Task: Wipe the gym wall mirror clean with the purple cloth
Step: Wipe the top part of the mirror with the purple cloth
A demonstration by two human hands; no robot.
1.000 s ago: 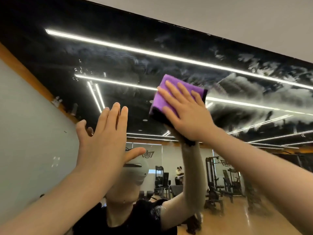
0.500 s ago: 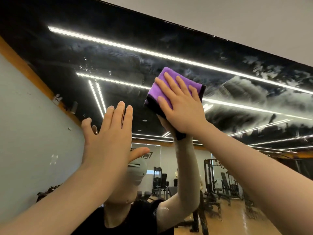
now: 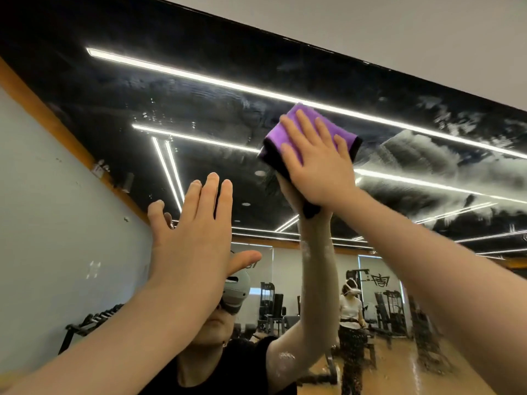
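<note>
You are looking up at the gym wall mirror (image 3: 199, 89), whose upper part is reflecting a dark ceiling crossed by bright light strips (image 3: 199, 78); the glass is showing small droplets left of centre and broad whitish smears (image 3: 422, 155) out to the right, beyond the cloth. The purple cloth (image 3: 305, 121) is folded into a thick pad, purple on the face toward you, with a dark edge running along its left and lower sides. Your right hand (image 3: 316, 163) is lying flat over it, fingers spread and pointing up and to the left, palm pressing the pad against the glass; this grip is an open-handed press rather than a closed fist, and the cloth is sticking out above the fingertips and past the hand on the left. Your left hand (image 3: 194, 232) is raised lower down and to the left, well apart from the cloth, its grip open and empty, fingers straight and close together, thumb out to the right; whether the palm is touching the glass cannot be told. In the lower part of the mirror, weight machines (image 3: 271, 309), a wooden floor and a second person (image 3: 350, 309) standing in the background are being reflected.
</note>
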